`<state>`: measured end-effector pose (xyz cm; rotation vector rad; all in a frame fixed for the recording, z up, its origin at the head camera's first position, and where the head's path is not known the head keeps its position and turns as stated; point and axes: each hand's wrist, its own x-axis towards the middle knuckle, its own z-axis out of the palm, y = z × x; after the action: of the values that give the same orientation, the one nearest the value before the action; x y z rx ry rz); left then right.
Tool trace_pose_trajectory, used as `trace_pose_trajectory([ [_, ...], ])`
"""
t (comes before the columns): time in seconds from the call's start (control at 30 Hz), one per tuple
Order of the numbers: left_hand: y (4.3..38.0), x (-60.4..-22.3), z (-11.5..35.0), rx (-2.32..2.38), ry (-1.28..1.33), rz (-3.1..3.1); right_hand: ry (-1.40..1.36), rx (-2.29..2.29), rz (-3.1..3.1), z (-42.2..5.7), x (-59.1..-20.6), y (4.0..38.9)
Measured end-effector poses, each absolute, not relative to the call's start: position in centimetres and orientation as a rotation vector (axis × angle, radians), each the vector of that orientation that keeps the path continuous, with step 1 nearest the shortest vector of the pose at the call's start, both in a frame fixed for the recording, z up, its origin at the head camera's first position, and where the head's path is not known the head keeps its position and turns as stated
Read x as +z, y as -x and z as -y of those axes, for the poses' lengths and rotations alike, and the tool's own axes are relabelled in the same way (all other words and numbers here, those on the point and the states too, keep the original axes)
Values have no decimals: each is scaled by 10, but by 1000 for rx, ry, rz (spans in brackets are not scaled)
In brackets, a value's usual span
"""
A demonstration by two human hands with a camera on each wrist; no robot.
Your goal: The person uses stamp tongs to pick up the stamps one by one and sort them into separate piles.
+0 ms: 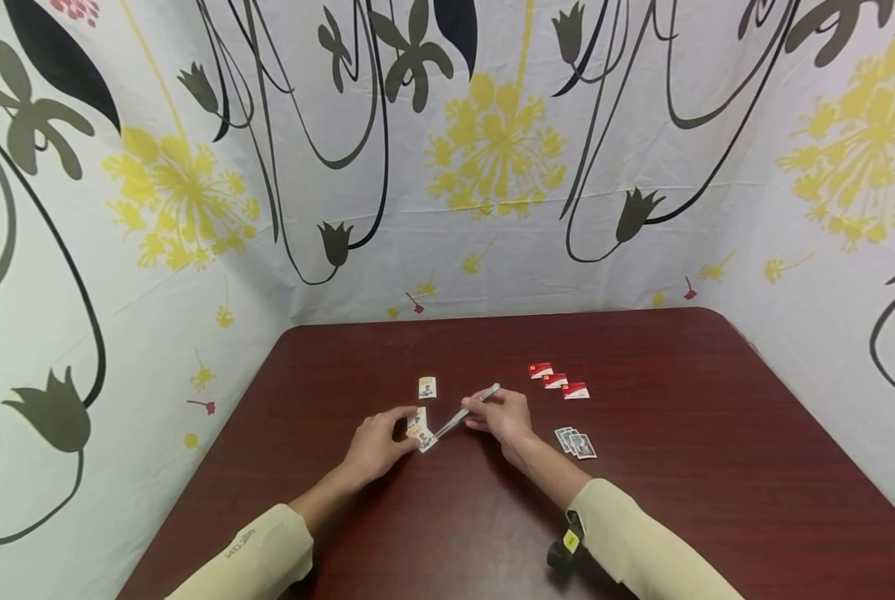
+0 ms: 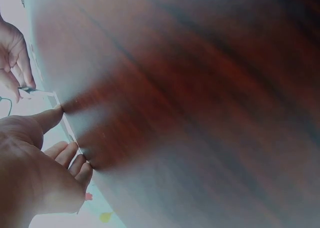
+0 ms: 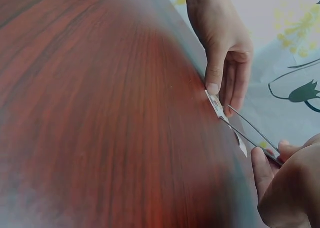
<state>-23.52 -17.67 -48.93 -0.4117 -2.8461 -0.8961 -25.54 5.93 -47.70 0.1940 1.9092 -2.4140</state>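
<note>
Small cream cards with printed pictures lie in the left-middle of the table in the head view, and the lower card [image 1: 422, 439] overlaps the upper card [image 1: 419, 417] at a slant. My left hand [image 1: 375, 446] spans these two, the thumb touching the lower one and the index finger the upper one. Between its fingers and thumb my right hand [image 1: 503, 417] grips metal tweezers [image 1: 458, 417]. Their tips reach the lower card's right edge; in the right wrist view the tweezers' prongs [image 3: 245, 134] stand apart, one tip at the card [image 3: 216, 106].
Another cream card [image 1: 427, 387] lies farther back. To the right are three red-and-white cards [image 1: 555, 381] in a stepped row, and overlapping grey cards [image 1: 584, 447] nearer me. A black device [image 1: 560, 556] hangs at the right wrist. Patterned cloth [image 1: 492, 267] borders the table [image 1: 642, 350].
</note>
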Motion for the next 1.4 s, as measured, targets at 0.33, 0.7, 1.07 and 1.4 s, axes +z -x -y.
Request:
trace_pose_trajectory([
  [0.33, 235, -490, 177, -883, 403, 2852, -174, -2416, -1940, -61, -478, 248],
  [0.7, 234, -488, 176, -884, 406, 2848, -151, -2475, -1925, -57, -478, 247],
  [1.07, 234, -489, 176, -889, 411, 2848, -158, -2496, -1946, -48, -478, 259],
  [1.4, 235, -488, 176, -901, 408, 2859, -169, -2465, -1946, -42, -479, 264],
])
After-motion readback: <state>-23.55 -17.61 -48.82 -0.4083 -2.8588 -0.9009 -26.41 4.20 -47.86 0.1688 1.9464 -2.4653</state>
